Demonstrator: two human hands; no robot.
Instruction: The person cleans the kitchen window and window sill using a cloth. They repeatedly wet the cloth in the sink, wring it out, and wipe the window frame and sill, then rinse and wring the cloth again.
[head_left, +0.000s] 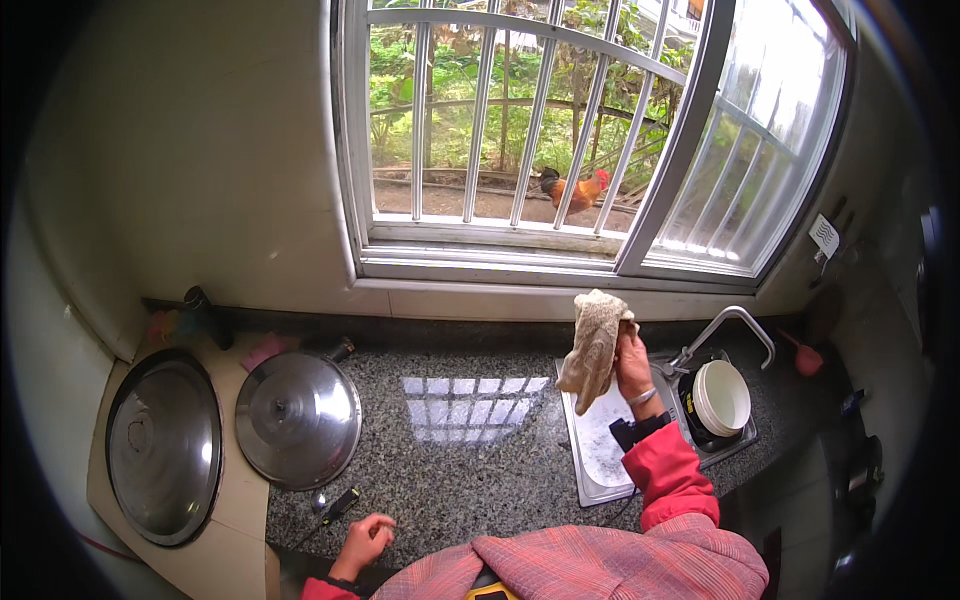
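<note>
My right hand (634, 364) grips a bunched beige-grey cloth (595, 349), raised above the left basin of the steel sink (600, 450), with the cloth hanging down on the hand's left side. That basin holds whitish suds or water. Over the front edge of the speckled granite counter is my left hand (367, 541), its fingers loosely curled; whether they touch the stone cannot be told. Just beyond it lies a small black and yellow object (341, 505).
Two round metal lids (165, 450) (298, 420) rest at the left. A white bucket (722, 398) stands in the right basin beneath a curved faucet (731, 315). At the far right lies a red ladle (808, 360). Behind the counter is a barred window (487, 262).
</note>
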